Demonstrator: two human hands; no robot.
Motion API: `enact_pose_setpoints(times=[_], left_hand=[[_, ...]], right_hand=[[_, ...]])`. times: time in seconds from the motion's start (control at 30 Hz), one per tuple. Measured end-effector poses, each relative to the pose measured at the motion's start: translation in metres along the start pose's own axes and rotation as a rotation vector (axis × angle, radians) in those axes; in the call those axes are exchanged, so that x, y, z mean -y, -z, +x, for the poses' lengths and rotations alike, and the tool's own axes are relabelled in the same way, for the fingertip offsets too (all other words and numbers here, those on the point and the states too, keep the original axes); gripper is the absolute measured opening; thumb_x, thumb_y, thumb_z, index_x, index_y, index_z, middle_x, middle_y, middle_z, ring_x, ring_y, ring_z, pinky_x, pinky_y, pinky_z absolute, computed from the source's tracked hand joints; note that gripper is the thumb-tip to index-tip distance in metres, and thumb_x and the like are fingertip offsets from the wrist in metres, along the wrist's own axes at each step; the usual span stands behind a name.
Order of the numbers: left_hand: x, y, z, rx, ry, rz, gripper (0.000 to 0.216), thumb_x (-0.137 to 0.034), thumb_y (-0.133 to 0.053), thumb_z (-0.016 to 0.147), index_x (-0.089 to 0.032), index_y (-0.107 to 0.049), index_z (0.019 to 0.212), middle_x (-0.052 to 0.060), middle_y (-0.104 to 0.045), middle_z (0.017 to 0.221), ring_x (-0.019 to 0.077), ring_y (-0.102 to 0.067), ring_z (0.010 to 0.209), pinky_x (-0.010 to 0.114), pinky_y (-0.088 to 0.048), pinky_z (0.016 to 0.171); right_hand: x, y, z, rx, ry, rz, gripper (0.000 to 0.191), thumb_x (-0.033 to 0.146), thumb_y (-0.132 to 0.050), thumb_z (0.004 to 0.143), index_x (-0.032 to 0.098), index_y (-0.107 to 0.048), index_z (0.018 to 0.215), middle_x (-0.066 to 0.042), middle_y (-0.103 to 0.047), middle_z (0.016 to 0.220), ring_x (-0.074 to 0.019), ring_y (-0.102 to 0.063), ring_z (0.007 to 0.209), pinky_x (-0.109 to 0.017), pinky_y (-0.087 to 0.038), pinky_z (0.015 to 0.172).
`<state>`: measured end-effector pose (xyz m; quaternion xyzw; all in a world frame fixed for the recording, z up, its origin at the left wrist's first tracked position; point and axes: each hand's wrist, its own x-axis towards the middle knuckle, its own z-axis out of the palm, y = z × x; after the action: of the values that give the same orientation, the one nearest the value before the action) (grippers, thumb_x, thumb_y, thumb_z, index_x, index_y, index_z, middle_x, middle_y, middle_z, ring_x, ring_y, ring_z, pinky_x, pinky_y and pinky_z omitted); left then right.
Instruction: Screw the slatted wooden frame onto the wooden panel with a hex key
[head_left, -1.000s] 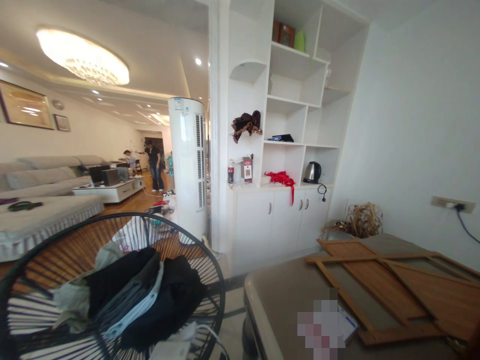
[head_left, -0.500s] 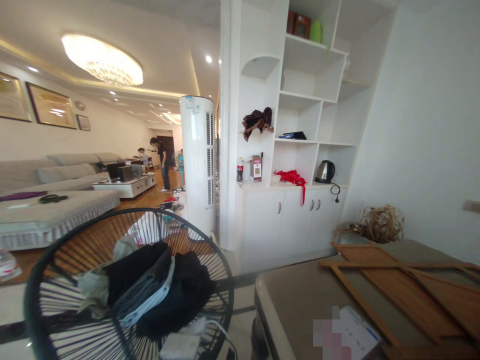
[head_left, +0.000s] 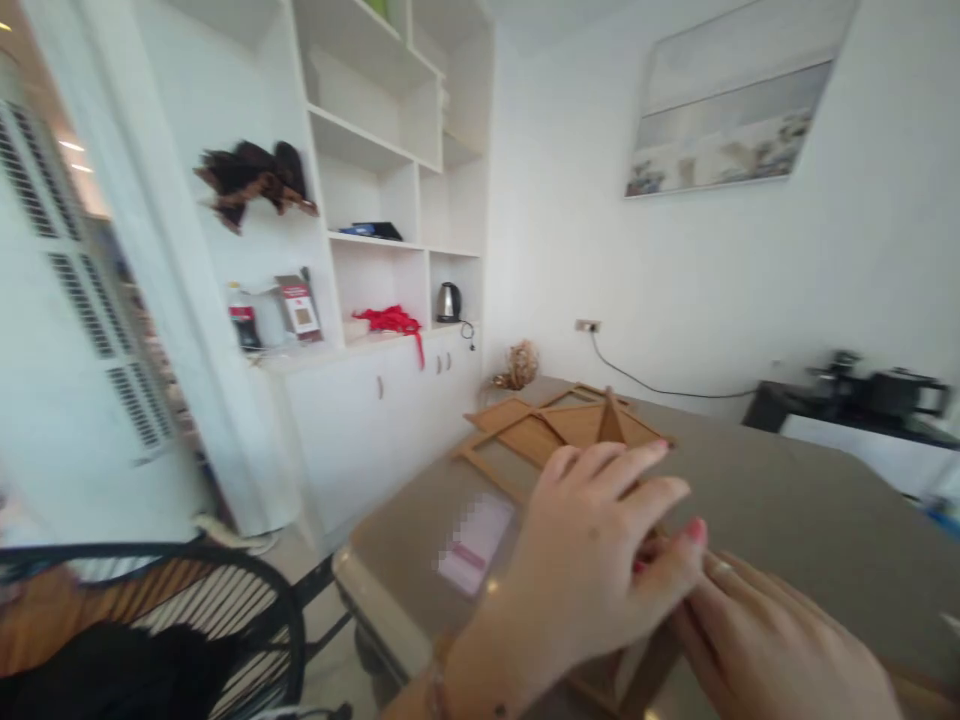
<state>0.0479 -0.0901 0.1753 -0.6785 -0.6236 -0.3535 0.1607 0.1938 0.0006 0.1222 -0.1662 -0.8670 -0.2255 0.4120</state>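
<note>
Wooden piece (head_left: 611, 424) part-hidden behind left hand (head_left: 596, 530), right hand (head_left: 787, 635) cut off below, both grips impossible to tell

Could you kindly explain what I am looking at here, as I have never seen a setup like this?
Certainly. There is no machine: these are a person's bare hands, seen by a camera worn on the head, looking forward and down. The left hand reaches in from the lower middle, the right hand from the lower right. They meet over a brown piece that they largely hide, so I cannot tell how firmly it is held. On the grey-brown table lie wooden framed panels and a pale, partly pixelated card.
</note>
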Motion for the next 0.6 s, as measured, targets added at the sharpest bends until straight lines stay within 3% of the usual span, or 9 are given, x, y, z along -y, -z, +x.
enact_pose_setpoints(times=[0.13,0.23,0.43,0.6], left_hand=[[0.009,0.004,0.020,0.264,0.002,-0.092,0.056,-0.058,-0.025,0.101,-0.029,-0.065,0.125,0.000,-0.044,0.153,0.0220,-0.042,0.141,0.043,-0.035,0.115],[0.012,0.000,0.022,0.441,0.082,-0.174,0.070,-0.069,-0.018,0.096,-0.029,-0.064,0.129,0.004,-0.043,0.152,0.0273,-0.052,0.133,0.045,-0.041,0.111],[0.015,-0.002,0.017,0.436,0.052,-0.154,0.079,-0.076,-0.019,0.092,-0.023,-0.062,0.131,0.009,-0.042,0.153,0.0332,-0.053,0.131,0.049,-0.041,0.110],[0.019,-0.001,0.018,0.462,-0.026,-0.141,0.084,-0.085,-0.036,0.081,-0.022,-0.061,0.132,0.014,-0.039,0.154,0.0330,-0.053,0.131,0.045,-0.044,0.108]], right_hand=[[0.009,0.017,0.021,0.074,0.020,-0.065,0.049,0.028,-0.023,0.104,0.022,-0.055,0.067,-0.002,-0.059,0.056,-0.0149,-0.057,0.050,-0.028,-0.034,0.053],[0.010,0.020,0.023,0.192,-0.024,-0.016,0.045,0.027,-0.027,0.103,0.021,-0.056,0.070,-0.002,-0.061,0.060,-0.0153,-0.059,0.052,-0.028,-0.032,0.054],[0.001,0.040,0.030,0.590,-0.147,0.251,0.025,0.025,-0.042,0.099,0.020,-0.065,0.091,-0.004,-0.071,0.085,-0.0194,-0.068,0.075,-0.027,-0.038,0.062],[-0.027,0.061,0.042,0.737,-0.135,0.404,0.031,0.028,-0.044,0.099,0.032,-0.056,0.127,0.000,-0.072,0.101,-0.0202,-0.069,0.087,-0.027,-0.042,0.069]])
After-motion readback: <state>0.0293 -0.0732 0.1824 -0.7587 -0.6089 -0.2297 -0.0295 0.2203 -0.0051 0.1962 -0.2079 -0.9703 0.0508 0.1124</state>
